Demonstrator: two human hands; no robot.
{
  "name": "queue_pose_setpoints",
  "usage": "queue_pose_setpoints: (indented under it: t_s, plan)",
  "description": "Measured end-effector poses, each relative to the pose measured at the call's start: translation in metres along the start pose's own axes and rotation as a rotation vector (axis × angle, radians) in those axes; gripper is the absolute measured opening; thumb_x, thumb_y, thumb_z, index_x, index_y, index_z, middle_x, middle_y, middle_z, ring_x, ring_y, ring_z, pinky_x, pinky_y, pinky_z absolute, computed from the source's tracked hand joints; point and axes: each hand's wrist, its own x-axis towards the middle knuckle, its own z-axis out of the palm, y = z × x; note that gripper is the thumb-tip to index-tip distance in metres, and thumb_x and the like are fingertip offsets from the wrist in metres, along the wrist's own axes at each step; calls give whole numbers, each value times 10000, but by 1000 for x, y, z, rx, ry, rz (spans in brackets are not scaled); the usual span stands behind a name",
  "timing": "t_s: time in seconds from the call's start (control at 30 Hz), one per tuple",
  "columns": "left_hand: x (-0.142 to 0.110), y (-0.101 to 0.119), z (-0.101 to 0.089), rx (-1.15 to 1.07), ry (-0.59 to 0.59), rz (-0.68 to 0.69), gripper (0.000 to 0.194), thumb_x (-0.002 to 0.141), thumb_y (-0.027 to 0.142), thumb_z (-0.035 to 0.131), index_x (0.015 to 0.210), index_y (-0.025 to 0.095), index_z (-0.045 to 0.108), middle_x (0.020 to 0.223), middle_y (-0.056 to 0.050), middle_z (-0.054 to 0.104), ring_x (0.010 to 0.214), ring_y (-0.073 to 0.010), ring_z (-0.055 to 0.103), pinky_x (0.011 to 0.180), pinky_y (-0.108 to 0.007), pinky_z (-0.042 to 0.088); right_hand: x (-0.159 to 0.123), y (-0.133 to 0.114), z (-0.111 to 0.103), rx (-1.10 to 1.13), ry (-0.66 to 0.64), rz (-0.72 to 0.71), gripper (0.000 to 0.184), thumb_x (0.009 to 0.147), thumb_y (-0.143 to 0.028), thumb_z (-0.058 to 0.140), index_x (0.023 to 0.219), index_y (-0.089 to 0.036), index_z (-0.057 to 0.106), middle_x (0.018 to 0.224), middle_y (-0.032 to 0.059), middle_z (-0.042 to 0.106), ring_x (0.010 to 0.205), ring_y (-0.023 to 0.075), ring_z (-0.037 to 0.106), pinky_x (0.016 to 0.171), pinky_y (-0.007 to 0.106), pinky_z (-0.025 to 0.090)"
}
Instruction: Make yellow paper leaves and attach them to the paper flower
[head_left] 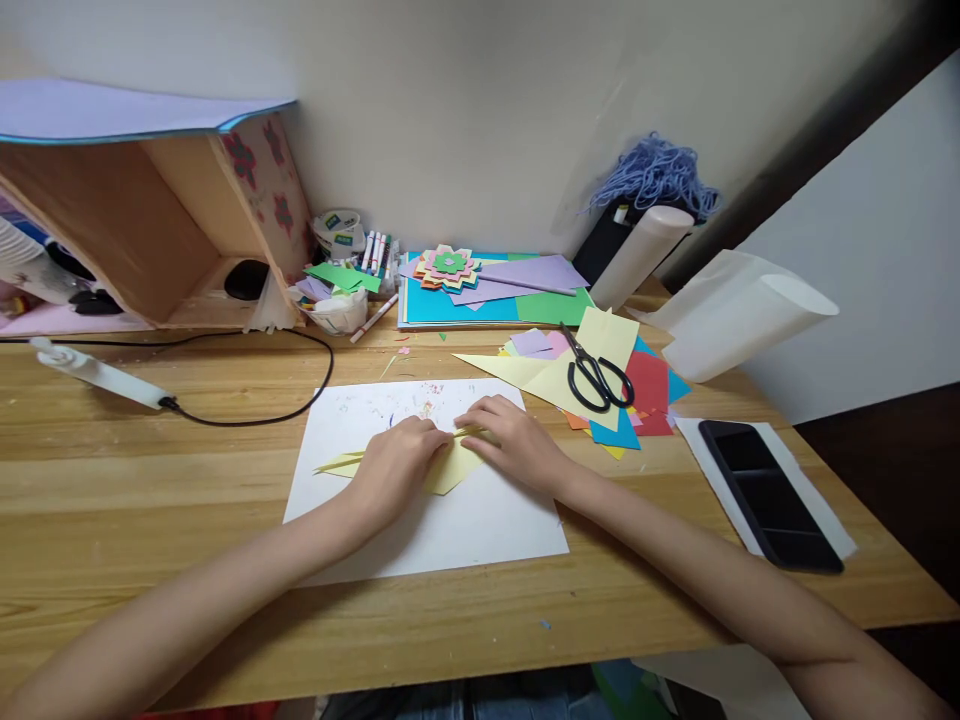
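A folded piece of pale yellow paper (450, 470) lies on a white sheet (495, 525) in front of me, with a narrow layered point reaching out to the left. My left hand (401, 455) presses down across its middle, fingers curled over the folded edge. From the right, my right hand (514, 440) pinches the upper edge of the same paper, its fingers close to those of my left. Both hands cover part of the folds. Small coloured marks dot the top of the white sheet.
Black-handled scissors (596, 375) rest on yellow offcuts and coloured scraps (649, 390) at right. A phone (769, 495) lies further right. Behind are a layered paper flower (450, 265), markers (375, 250) and paper rolls (641, 255). A black cable (262, 422) and an open box (172, 220) stand left.
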Motion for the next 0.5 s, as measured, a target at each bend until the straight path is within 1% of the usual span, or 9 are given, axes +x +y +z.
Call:
queue_pose_setpoints:
  t_s: [0.07, 0.13, 0.2, 0.27, 0.33, 0.43, 0.5]
  plan:
    - [4, -9, -7, -95, -3, -78, 225, 867, 218, 452, 926, 244, 667, 853, -15, 678, 789, -169, 596, 598, -249, 418, 4, 0, 4, -10, -12, -7, 93, 840, -210, 553, 907, -189, 614, 872, 55, 605, 863, 184, 539, 727, 316, 452]
    - [8, -16, -13, -163, -8, -149, 198, 838, 268, 498, 903, 231, 681, 874, -24, 687, 781, -172, 604, 600, -251, 412, 6, 1, 4, -14, -4, -30, 69, 841, -199, 546, 858, -183, 611, 846, 49, 599, 838, 177, 536, 710, 305, 444]
    - [11, -23, -17, -212, -18, -181, 229, 833, 332, 499, 863, 214, 693, 862, -37, 689, 761, -177, 602, 600, -257, 407, 6, 0, 2, -12, 29, -57, 74, 844, -201, 537, 847, -181, 609, 838, 49, 599, 827, 177, 535, 703, 308, 441]
    - [13, -29, -21, -270, -52, -180, 294, 837, 391, 483, 812, 198, 703, 838, -47, 691, 746, -179, 601, 609, -263, 409, 6, -1, 0, -10, 82, -79, 93, 850, -206, 521, 855, -181, 610, 838, 55, 602, 822, 180, 537, 694, 310, 441]
    - [14, -33, -24, -347, -95, -171, 317, 825, 423, 494, 793, 192, 707, 814, -46, 697, 734, -177, 605, 625, -263, 415, 5, -2, -2, -21, 136, -100, 111, 857, -202, 503, 858, -182, 613, 835, 58, 606, 809, 177, 542, 677, 300, 443]
    - [13, -33, -28, -442, -128, -133, 254, 803, 396, 543, 810, 201, 705, 806, -24, 705, 727, -161, 612, 652, -250, 422, 6, -4, -3, -65, 201, -142, 122, 855, -184, 494, 845, -181, 615, 818, 57, 612, 775, 167, 552, 650, 283, 443]
    - [12, -29, -31, -419, -106, -106, 211, 811, 347, 546, 806, 203, 700, 796, -14, 703, 717, -149, 608, 648, -243, 421, 6, -5, -4, -99, 235, -170, 119, 849, -173, 497, 835, -179, 615, 810, 56, 617, 764, 166, 556, 653, 286, 444]
